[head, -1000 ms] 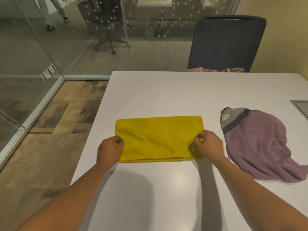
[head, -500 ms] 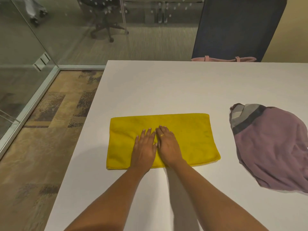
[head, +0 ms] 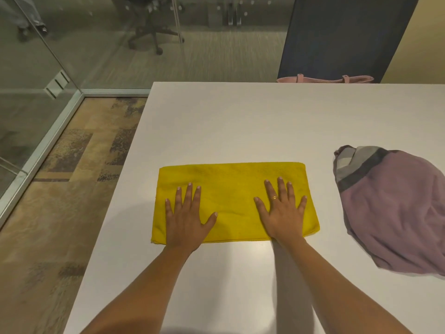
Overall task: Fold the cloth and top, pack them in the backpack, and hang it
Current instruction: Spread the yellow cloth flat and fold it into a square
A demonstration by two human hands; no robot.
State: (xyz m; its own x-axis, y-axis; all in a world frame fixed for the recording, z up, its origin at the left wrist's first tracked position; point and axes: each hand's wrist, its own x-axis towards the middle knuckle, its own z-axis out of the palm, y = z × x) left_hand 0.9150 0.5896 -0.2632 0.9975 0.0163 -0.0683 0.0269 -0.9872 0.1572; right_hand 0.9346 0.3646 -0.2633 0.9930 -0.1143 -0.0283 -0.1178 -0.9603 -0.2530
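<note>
A yellow cloth, folded into a wide rectangle, lies flat on the white table in front of me. My left hand rests palm down on its left part, fingers spread. My right hand, with a ring on one finger, presses flat on its right part. Neither hand grips anything. A crumpled mauve top with a grey and dark collar lies on the table to the right, apart from the cloth. A pink bag edge with two straps shows just beyond the table's far edge.
A dark office chair back stands behind the far edge of the table. A glass wall with a metal frame runs along the left, with patterned floor below the table's left edge.
Both hands let go of the cloth's side edges, met flat at its middle, then slid apart toward its left and right ends. The camera tilted down slightly.
</note>
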